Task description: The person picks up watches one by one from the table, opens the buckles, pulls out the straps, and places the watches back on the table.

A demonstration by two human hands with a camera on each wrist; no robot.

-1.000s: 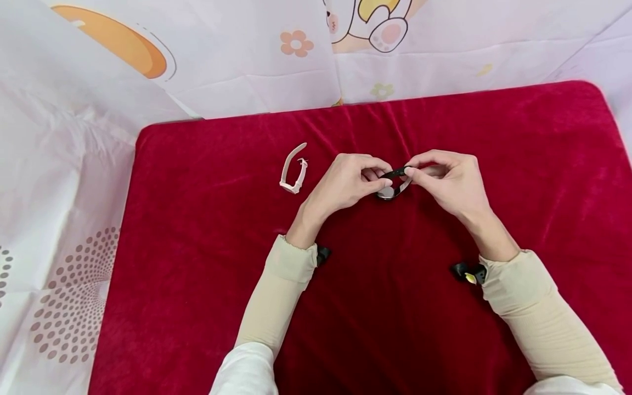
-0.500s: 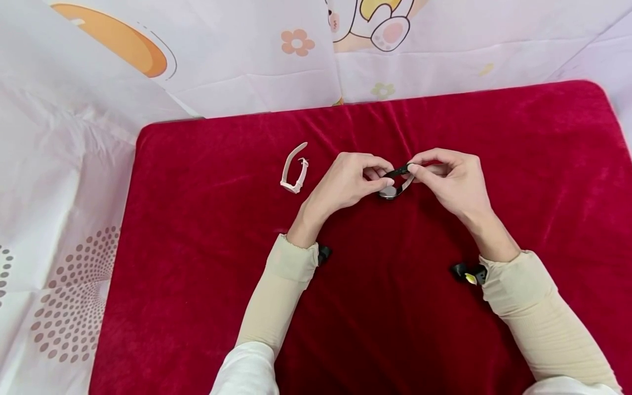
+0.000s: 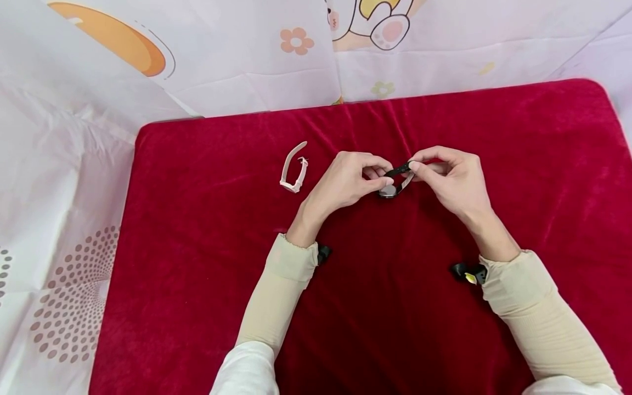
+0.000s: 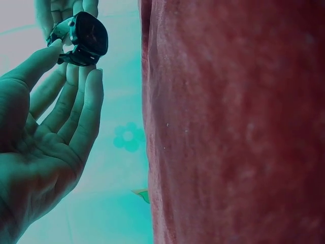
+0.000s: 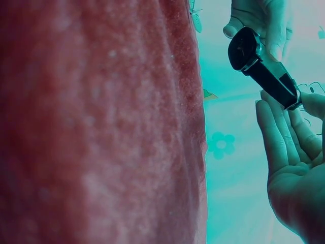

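Head view: a red cloth (image 3: pixel 197 263) covers the table, with a patterned sheet (image 3: pixel 222 60) behind it. Above the cloth's middle, the left hand (image 3: pixel 345 184) and right hand (image 3: pixel 451 178) pinch a black watch (image 3: pixel 392 184). A white strap (image 3: pixel 293 167) lies left of the watch.

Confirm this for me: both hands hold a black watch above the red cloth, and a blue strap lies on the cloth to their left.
One detail is wrong: the strap is pale pink, not blue, as the head view shows. The rest holds: the left hand and the right hand hold the black watch above the red cloth.
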